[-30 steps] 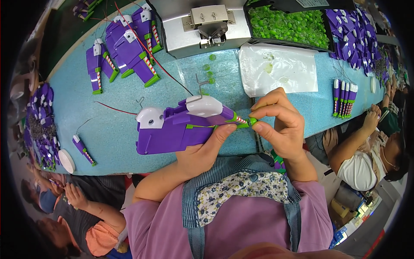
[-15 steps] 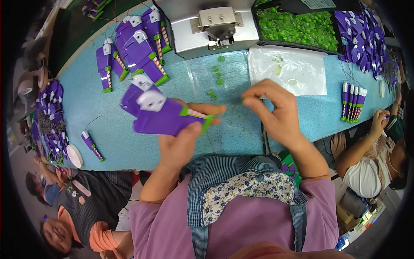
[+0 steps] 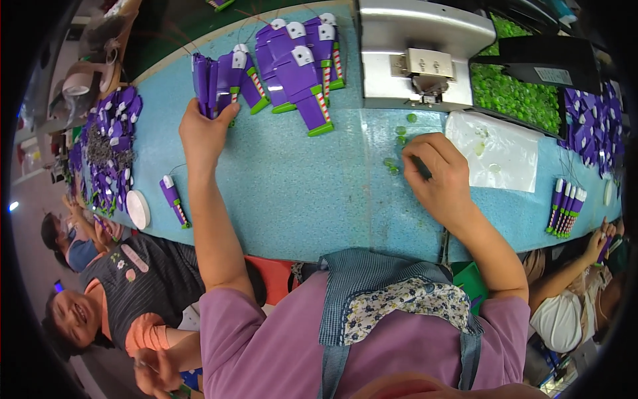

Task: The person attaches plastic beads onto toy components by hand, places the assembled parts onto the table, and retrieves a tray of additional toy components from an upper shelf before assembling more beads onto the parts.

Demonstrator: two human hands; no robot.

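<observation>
Both hands are out on the blue table [image 3: 292, 199] in the head view. Left hand [image 3: 203, 133] reaches far forward, its fingers curled over the near end of a purple toy part [image 3: 216, 83] with green tips, which it sets against the row of finished purple pieces [image 3: 292, 66]. Right hand [image 3: 438, 176] lies palm down with fingertips pinched narrow at a few small green pieces [image 3: 393, 163] loose on the table; whether it has one gripped I cannot tell. Judging by the layout, one piece looks just about placed, several already lie in the row, and a black tray of green parts [image 3: 515, 93] beyond a grey press machine [image 3: 415, 60] suggests plenty left
</observation>
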